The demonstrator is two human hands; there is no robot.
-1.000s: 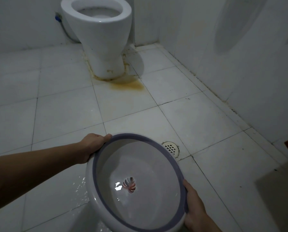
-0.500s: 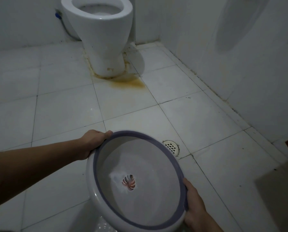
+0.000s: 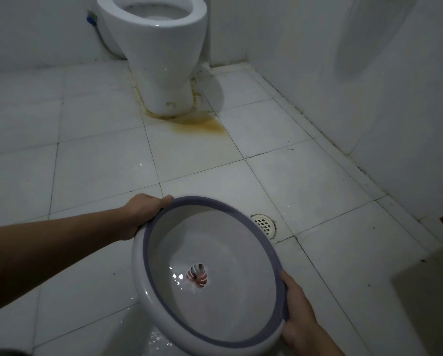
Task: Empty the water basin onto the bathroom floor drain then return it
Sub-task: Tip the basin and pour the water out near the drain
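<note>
Clearly both hands had the round plastic basin (image 3: 207,276) by its purple rim, holding it tilted above the wet white floor tiles (image 3: 99,170). The left hand (image 3: 144,214) was closed over the far left edge, thumb on top of the rim and fingers hidden beneath. The right hand (image 3: 299,314) was clamped on the near right edge, its fingers wrapped out of sight under the lip. Only a thin film of water glinted around the leaf print (image 3: 197,274) at the bottom, so the basin was probably light by then, stiff enough to carry by the rim, though wet and likely slippery. Opposite grips on the rim seemed the safest hold. The floor drain (image 3: 264,224) lay just beyond the basin's far right edge, with the toilet (image 3: 161,47) well behind.
</note>
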